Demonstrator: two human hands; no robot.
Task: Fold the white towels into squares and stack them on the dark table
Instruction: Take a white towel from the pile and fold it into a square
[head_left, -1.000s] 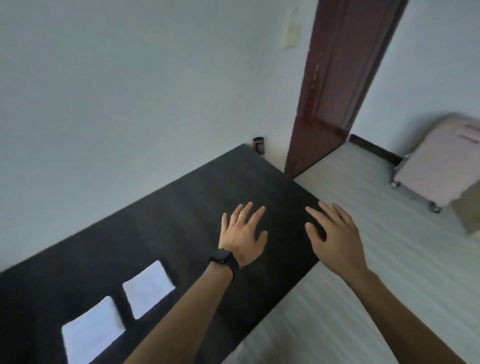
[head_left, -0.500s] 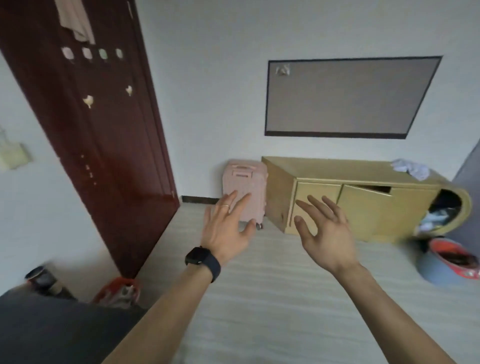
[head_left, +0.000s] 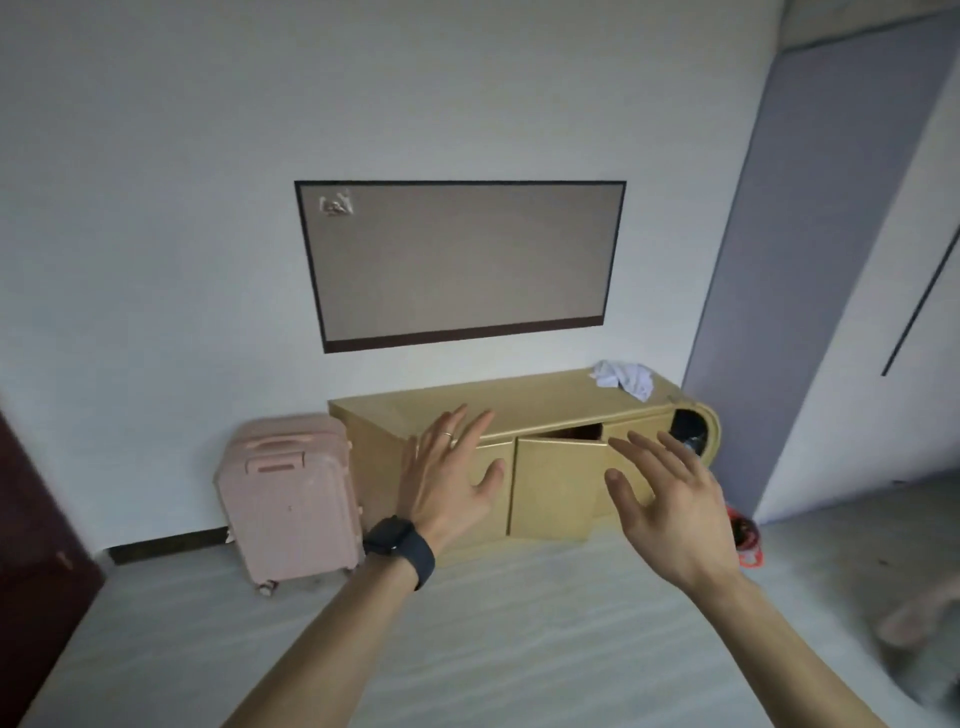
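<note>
White-walled room: a pink suitcase (head_left: 291, 493) stands left of a yellow cabinet (head_left: 519, 400). The left hand (head_left: 449, 483) and right hand (head_left: 670, 514) hover, fingers (head_left: 475, 431) spread and empty; a crumpled white towel (head_left: 623, 378) lies on the cabinet's right end. Grabbed loosely, it could trail and snag the ajar door (head_left: 556, 483).

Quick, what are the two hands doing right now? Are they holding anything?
Left hand: open, fingers spread, holding nothing.
Right hand: open, fingers spread, holding nothing.
</note>
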